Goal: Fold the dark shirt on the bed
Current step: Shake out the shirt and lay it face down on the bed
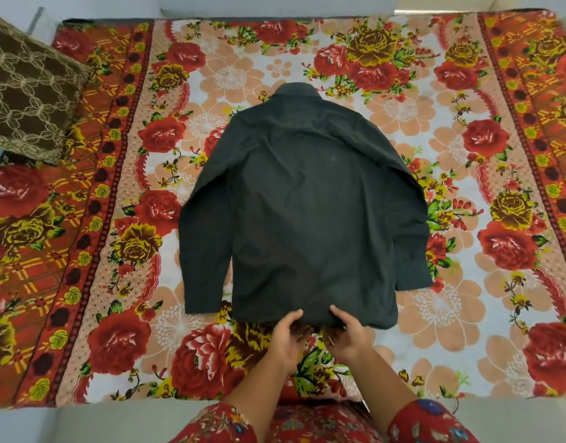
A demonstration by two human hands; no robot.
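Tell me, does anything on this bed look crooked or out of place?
Nothing much. The dark shirt lies flat and fairly straight, sleeves along its sides; only the hem's near right corner looks slightly bunched. The left hand and right hand pinch the hem.

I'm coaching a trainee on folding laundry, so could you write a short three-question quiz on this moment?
1. True or false: the dark shirt lies flat with its collar pointing away from the person.
2. Multiple choice: which part of the shirt do the left hand and right hand hold? A) collar B) a cuff C) bottom hem
3. Fill in: the brown pillow sits at the far ____ corner of the bed.

Key: 1 true; 2 C; 3 left.
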